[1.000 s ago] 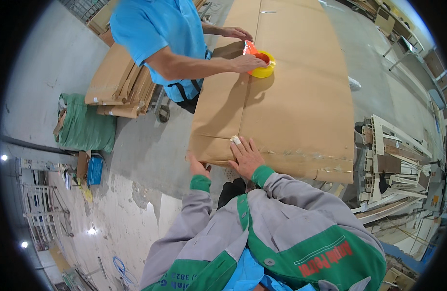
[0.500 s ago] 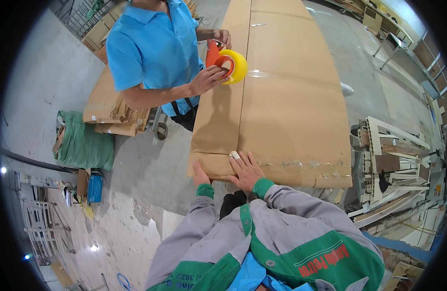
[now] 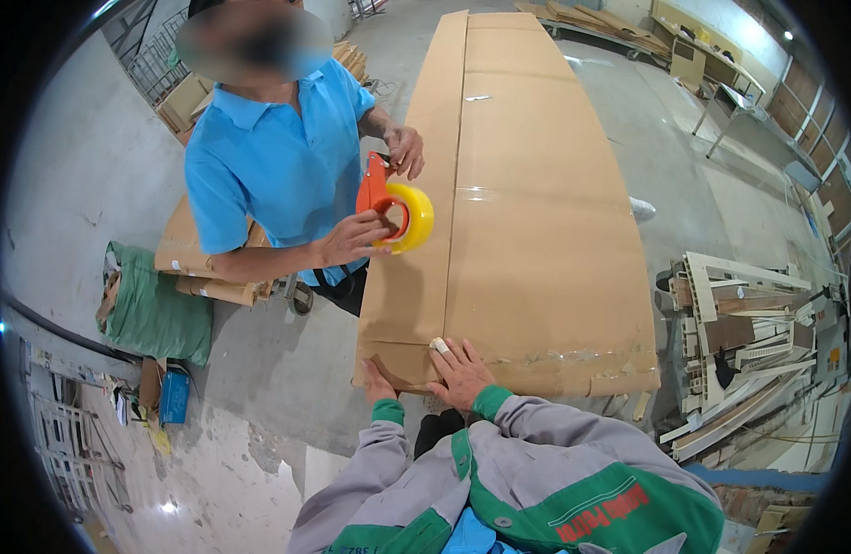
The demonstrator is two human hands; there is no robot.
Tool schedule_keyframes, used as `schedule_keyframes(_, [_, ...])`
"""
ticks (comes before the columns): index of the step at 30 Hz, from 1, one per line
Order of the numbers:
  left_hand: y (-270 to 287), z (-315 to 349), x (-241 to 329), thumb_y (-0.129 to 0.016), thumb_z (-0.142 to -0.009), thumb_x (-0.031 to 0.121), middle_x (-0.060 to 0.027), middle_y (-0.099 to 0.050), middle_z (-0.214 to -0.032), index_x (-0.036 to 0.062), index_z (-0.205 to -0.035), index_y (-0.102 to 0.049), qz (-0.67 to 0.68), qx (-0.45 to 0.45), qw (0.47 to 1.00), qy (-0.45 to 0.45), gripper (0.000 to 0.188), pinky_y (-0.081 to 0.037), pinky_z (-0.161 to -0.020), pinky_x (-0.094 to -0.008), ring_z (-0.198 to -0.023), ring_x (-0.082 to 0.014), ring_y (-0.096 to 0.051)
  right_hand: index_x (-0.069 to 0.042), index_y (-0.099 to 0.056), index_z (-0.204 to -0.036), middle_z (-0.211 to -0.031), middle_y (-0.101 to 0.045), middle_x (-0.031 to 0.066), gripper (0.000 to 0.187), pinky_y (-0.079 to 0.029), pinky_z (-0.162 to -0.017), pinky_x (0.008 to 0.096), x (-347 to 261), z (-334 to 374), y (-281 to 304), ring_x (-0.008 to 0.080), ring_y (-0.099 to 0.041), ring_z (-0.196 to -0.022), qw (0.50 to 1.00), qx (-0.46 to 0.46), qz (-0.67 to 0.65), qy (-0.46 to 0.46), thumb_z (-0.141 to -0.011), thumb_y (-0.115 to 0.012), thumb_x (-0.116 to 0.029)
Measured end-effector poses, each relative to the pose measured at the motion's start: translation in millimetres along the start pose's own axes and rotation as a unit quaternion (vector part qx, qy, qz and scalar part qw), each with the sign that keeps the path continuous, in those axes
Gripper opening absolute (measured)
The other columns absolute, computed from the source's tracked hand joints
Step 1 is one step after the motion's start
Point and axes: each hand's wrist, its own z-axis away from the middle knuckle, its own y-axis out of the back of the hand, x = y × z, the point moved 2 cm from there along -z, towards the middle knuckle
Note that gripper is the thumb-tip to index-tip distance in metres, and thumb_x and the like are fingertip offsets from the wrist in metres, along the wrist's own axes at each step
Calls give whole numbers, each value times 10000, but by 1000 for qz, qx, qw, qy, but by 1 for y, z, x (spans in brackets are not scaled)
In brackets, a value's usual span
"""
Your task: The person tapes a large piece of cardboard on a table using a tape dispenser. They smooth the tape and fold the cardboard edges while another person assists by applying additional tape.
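A long, flat cardboard carton (image 3: 545, 277) stretches away in front of me, with a seam along its left part and clear tape across it. My left hand (image 3: 380, 381) grips the near left corner, at the edge of an end flap (image 3: 402, 363) that stands slightly raised. My right hand (image 3: 462, 374) rests on the near edge, fingers spread, one finger wrapped in a white bandage. Across the left side a co-worker in a blue shirt (image 3: 268, 148) holds a red tape dispenser (image 3: 374, 185) with a yellow-edged roll (image 3: 422, 220) in both hands.
A small whitish strip (image 3: 478, 98) lies on the carton's far part. Stacked cardboard (image 3: 199, 249) and a green sack (image 3: 162, 305) stand at left, near a blue box (image 3: 174, 395). Piled white and brown boards (image 3: 739, 351) lie at right; a metal table (image 3: 758, 129) stands behind them.
My view has tilted up, so the carton and hands sit lower in the picture. The flap by my left hand gapes more. The co-worker still holds the tape dispenser, now turned slightly.
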Motion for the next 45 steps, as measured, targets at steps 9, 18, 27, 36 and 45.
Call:
schedule_keyframes(9, [-2,50,22,-628,-934,681,-66,-714,-1180,128,-1359,-616,137,-123,977,108,698,-595,-816,-445,-1019,-231,-702,-18,-407,-1542,-1624,-380,177,769,-166,-1266,544,-5,0,2,354,-282,-1540,1000,15,-17,3,-986,-555,-527])
schedule_keyframes(18, [-35,116,-17,-493,-977,731,-105,-641,-1373,153,-1465,-545,140,-344,901,225,758,-508,-1046,-469,-1252,-288,-619,-14,-440,-1515,-1615,-396,156,758,-159,-1276,526,-4,5,-4,323,-277,-1538,1000,21,-14,-18,-941,-599,-483])
schedule_keyframes(27, [-44,90,-34,-478,-1038,621,-112,-468,-1575,169,-1591,-388,133,-365,916,102,720,-425,-1168,-444,-1415,-299,-489,-100,-567,-1412,-1500,-502,138,542,-228,-1252,532,3,17,-6,331,-422,-1441,989,124,-77,18,-946,-617,-373])
schedule_keyframes(36, [-41,92,-33,-738,-908,559,-89,-640,-1344,121,-1418,-547,113,-237,958,112,699,-642,-883,-467,-1157,-277,-681,-83,-684,-1225,-1003,-718,80,368,-575,-757,418,29,178,36,304,-712,-896,959,147,-238,-32,-887,-750,-213])
schedule_keyframes(45, [-39,83,-42,-721,-940,531,-57,-618,-1381,184,-1461,-540,124,-258,952,113,652,-608,-934,-476,-1210,-280,-646,25,-476,-1469,-1312,-623,273,695,-503,-986,429,148,324,102,356,-628,-1159,727,391,-106,-555,-977,-676,-423])
